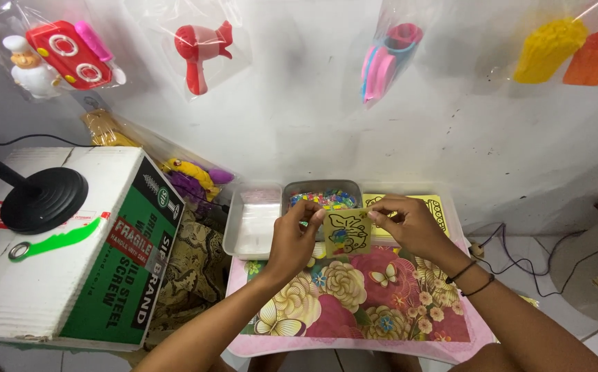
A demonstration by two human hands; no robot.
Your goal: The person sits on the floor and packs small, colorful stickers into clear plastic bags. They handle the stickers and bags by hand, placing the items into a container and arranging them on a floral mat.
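My left hand (292, 238) and my right hand (409, 224) together hold a small yellow card (347, 233) with a partly coloured line drawing, above a low pink table with a flowered top (354, 296). Each hand pinches one upper side of the card. Just behind the card stands a metal tray of small colourful pieces (323, 198). An empty metal tray (252, 222) lies to its left. A yellow sheet with black line patterns (433, 210) rests behind my right hand.
A large white and green cardboard box (71, 262) stands at left, with a black round stand base (40, 200) on top. Toys in clear bags (199, 48) hang on the white wall. Patterned cloth (192, 265) lies between box and table. Cables (519, 265) run on the floor at right.
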